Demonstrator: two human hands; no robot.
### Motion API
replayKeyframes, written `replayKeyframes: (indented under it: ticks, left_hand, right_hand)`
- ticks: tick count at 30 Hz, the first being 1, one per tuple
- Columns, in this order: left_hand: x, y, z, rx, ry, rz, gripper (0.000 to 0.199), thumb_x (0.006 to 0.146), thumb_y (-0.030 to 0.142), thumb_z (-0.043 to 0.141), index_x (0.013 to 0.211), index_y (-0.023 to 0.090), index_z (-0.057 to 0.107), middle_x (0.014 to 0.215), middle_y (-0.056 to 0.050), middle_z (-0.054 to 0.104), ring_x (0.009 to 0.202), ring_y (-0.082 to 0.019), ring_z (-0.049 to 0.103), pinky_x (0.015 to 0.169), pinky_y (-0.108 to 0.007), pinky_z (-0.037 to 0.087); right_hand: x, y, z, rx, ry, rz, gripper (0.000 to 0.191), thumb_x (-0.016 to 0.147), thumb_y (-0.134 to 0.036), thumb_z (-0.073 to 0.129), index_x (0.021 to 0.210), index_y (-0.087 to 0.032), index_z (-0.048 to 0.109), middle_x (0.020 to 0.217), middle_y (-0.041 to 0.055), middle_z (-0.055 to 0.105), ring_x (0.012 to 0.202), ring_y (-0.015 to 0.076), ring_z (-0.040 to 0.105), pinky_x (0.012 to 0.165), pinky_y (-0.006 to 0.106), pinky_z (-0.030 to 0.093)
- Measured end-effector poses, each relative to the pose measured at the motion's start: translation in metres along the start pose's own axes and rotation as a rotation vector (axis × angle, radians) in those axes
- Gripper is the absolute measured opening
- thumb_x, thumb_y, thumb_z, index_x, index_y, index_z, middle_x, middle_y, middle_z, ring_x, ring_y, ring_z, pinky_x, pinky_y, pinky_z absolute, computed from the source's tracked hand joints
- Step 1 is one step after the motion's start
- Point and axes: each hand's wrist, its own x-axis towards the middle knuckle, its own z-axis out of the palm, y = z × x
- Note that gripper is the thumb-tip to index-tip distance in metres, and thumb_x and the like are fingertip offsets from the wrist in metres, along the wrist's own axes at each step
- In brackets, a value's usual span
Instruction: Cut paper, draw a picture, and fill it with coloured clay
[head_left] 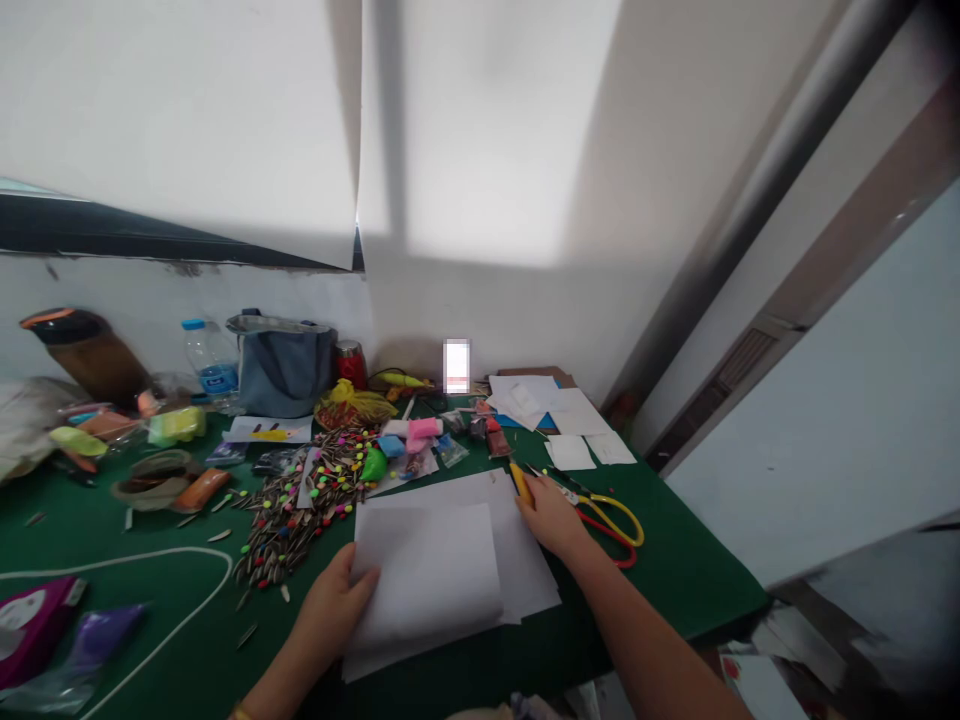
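My left hand (334, 605) grips the left edge of a folded white sheet of paper (427, 560), its thumb on top. More white paper (521, 560) lies beneath and to the right of that sheet. My right hand (551, 515) is closed around a yellow tool that looks like a utility knife (520, 484), at the right edge of the paper. Its blade end cannot be made out. Just right of that hand lie scissors (616, 515) with yellow and red handle loops, partly hidden by the hand.
Sunflower seeds (281, 530) mixed with coloured beads are heaped left of the paper. Small white cards (571, 452) and stacked papers (525, 398) lie behind my right hand. A blue-grey bag (285, 370), a water bottle (214, 365) and a white cable (184, 550) are further left.
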Motion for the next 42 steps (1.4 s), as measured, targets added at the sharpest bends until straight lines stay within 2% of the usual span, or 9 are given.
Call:
replayKeyframes:
  ticks: [2,6,10,14,20,26,31,37,42]
  left_hand:
    - [-0.005,0.005,0.0,0.088,-0.017,0.029,0.039,0.077,0.04,0.051,0.108,0.018,0.061,0.108,-0.008,0.071,0.1,-0.028,0.065,0.089,-0.035,0.048]
    - [-0.017,0.015,0.0,0.232,-0.102,0.059,0.033,0.084,0.036,0.047,0.111,0.022,0.061,0.104,-0.008,0.071,0.095,-0.026,0.066,0.084,-0.033,0.047]
    - [-0.024,0.014,0.001,0.33,-0.163,0.156,0.029,0.089,0.033,0.043,0.109,0.025,0.062,0.103,-0.007,0.07,0.096,-0.025,0.065,0.084,-0.032,0.045]
    - [-0.025,0.011,0.002,0.385,-0.164,0.187,0.025,0.089,0.032,0.043,0.103,0.025,0.062,0.098,-0.007,0.07,0.092,-0.025,0.066,0.082,-0.032,0.045]
    - [-0.023,0.013,-0.001,0.369,-0.159,0.156,0.027,0.09,0.034,0.042,0.108,0.026,0.061,0.097,-0.005,0.071,0.091,-0.024,0.067,0.078,-0.029,0.046]
    - [-0.014,0.016,0.002,0.318,-0.117,0.092,0.038,0.091,0.035,0.04,0.124,0.022,0.053,0.111,-0.009,0.069,0.099,-0.025,0.066,0.085,-0.032,0.047]
    - [-0.009,0.019,0.006,0.41,-0.142,0.053,0.047,0.091,0.034,0.039,0.132,0.015,0.05,0.12,-0.014,0.065,0.106,-0.029,0.064,0.091,-0.039,0.047]
    - [-0.004,0.013,0.012,0.47,-0.015,0.327,0.063,0.086,0.017,0.042,0.148,0.02,0.034,0.135,-0.011,0.056,0.122,-0.025,0.054,0.107,-0.039,0.04]
    - [0.001,0.025,0.014,0.661,0.076,0.498,0.054,0.08,0.007,0.046,0.127,0.026,0.062,0.141,-0.012,0.051,0.129,-0.031,0.049,0.109,-0.047,0.037]
  right_hand:
    - [-0.011,0.006,-0.007,-0.048,0.002,-0.047,0.043,0.093,-0.032,0.045,0.13,-0.015,0.057,0.128,0.0125,0.058,0.121,0.0226,0.051,0.106,0.032,0.035]
    - [-0.02,0.041,-0.04,-0.163,0.136,0.034,0.039,0.094,-0.026,0.038,0.124,-0.016,0.06,0.125,0.0114,0.06,0.115,0.0221,0.054,0.101,0.031,0.038]
    - [-0.026,0.078,-0.062,-0.324,0.024,0.151,0.038,0.087,-0.037,0.055,0.118,-0.02,0.065,0.118,0.0116,0.061,0.109,0.0283,0.055,0.092,0.037,0.043]
    - [-0.032,0.092,-0.061,-0.349,-0.009,0.135,0.043,0.084,-0.041,0.059,0.122,-0.021,0.063,0.122,0.0118,0.056,0.11,0.0266,0.055,0.092,0.034,0.042]
    - [-0.039,0.092,-0.057,-0.281,-0.074,0.095,0.05,0.084,-0.036,0.059,0.132,-0.022,0.056,0.118,0.01,0.056,0.1,0.0212,0.06,0.087,0.028,0.044]
    - [-0.048,0.072,-0.059,-0.232,0.063,0.1,0.044,0.086,-0.036,0.054,0.126,-0.019,0.06,0.116,0.0121,0.061,0.118,0.0267,0.053,0.097,0.032,0.041]
    - [-0.061,0.035,-0.051,-0.032,0.045,0.122,0.041,0.086,-0.037,0.053,0.122,-0.02,0.063,0.109,0.0097,0.063,0.102,0.0226,0.061,0.089,0.03,0.046]
    - [-0.086,-0.018,-0.011,0.048,-0.008,-0.073,0.041,0.084,-0.03,0.057,0.123,-0.02,0.062,0.114,0.01,0.061,0.104,0.0218,0.058,0.095,0.031,0.045]
    - [-0.088,-0.036,0.002,-0.069,-0.077,-0.125,0.032,0.091,-0.033,0.052,0.117,-0.021,0.064,0.108,0.0097,0.064,0.1,0.0217,0.059,0.092,0.029,0.044]
